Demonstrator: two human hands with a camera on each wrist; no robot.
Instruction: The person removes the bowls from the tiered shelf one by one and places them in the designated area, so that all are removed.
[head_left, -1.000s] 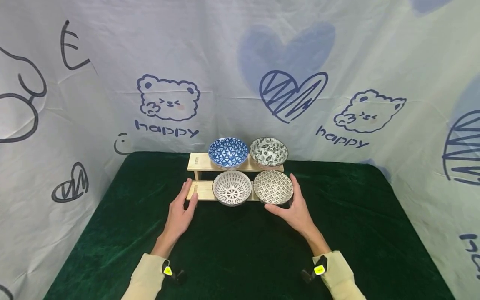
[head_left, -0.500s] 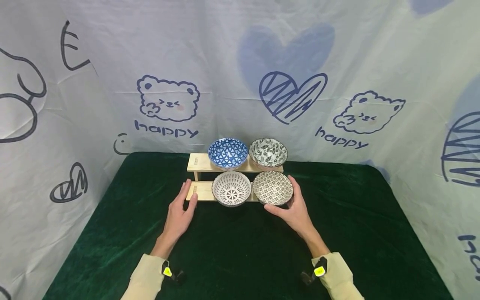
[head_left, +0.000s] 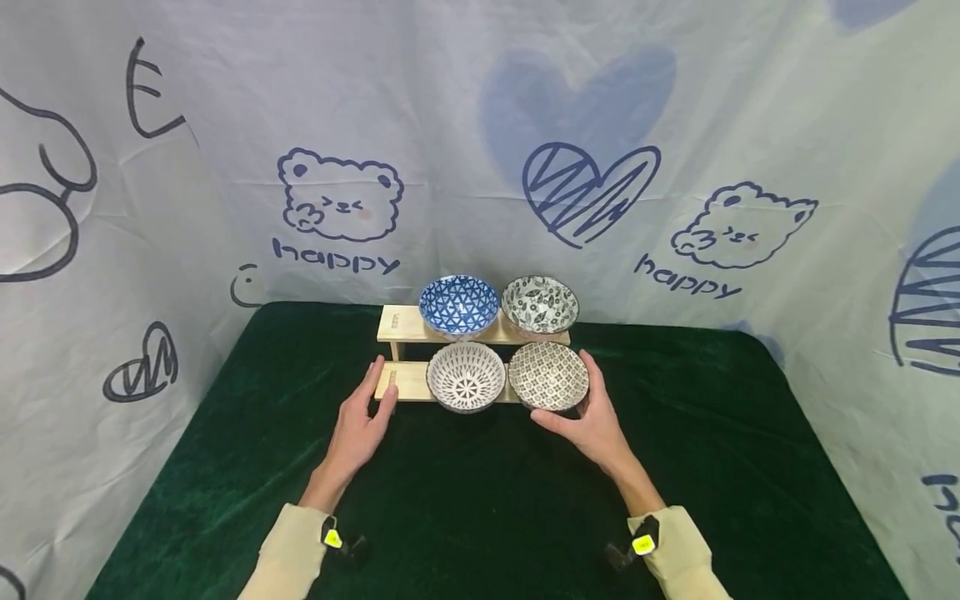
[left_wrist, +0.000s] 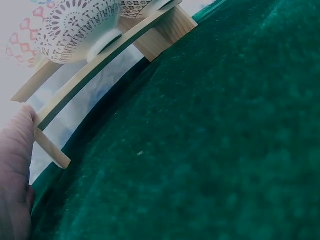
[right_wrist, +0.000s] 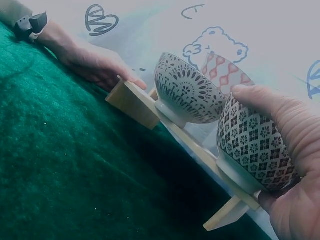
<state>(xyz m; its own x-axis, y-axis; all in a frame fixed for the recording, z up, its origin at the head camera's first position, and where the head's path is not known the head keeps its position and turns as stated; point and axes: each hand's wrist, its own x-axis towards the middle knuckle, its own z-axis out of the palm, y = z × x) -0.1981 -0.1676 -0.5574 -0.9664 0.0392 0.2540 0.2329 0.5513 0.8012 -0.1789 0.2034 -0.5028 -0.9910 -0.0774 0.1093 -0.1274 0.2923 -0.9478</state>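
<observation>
My left hand (head_left: 356,429) grips the left end of a two-tier wooden display stand (head_left: 411,381), thumb at the front and fingers at the outer side. My right hand (head_left: 592,417) holds a bowl with a dark lattice pattern (head_left: 548,376), its thumb at the rim in the right wrist view and its fingers round the right side. This bowl's foot is at the lower shelf. Beside it on that shelf sits a white bowl with dark petal-like marks (head_left: 466,377). A blue triangle-patterned bowl (head_left: 458,306) and a leaf-patterned bowl (head_left: 540,305) occupy the upper shelf.
Dark green velvet cloth (head_left: 480,500) covers the table under the stand. Behind it hangs a pale curtain (head_left: 450,125) printed with hearts and bears, close to the upper shelf. Each wrist wears a strapped camera.
</observation>
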